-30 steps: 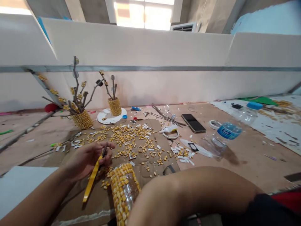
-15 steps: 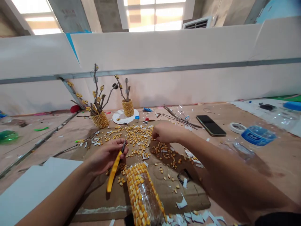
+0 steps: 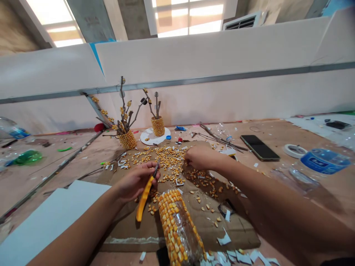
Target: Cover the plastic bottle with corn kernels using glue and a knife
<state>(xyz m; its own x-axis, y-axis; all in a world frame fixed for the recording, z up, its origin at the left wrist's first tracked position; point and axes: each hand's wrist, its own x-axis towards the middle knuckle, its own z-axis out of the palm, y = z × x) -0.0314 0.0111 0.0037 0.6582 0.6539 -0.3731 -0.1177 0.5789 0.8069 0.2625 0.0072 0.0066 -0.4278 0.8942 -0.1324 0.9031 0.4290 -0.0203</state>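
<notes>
My left hand (image 3: 140,180) is closed around a slim tool with a yellow handle (image 3: 144,199) and a dark, narrow tip. Its exact kind is unclear. My right hand (image 3: 198,157) has its fingers curled down at the edge of the spread corn kernels (image 3: 169,157); its fingertips are largely hidden. Close to me a clear plastic cylinder (image 3: 187,236) leans away, partly covered in rows of yellow kernels (image 3: 169,218), with a bare brown strip along it. Everything here rests on a flat piece of cardboard (image 3: 133,231).
Behind the kernels stand two kernel-covered pots (image 3: 127,139) with twigs, one on a white disc (image 3: 144,137). To the right lie loose twigs (image 3: 219,137), a phone (image 3: 259,147), a tape roll (image 3: 295,150) and a labelled bottle (image 3: 324,160). Paper scraps (image 3: 224,238) lie about; white sheets (image 3: 52,210) are at left.
The whole view has shifted, so things appear farther right. My left hand keeps the yellow-handled tool, and my right hand stays at the kernels.
</notes>
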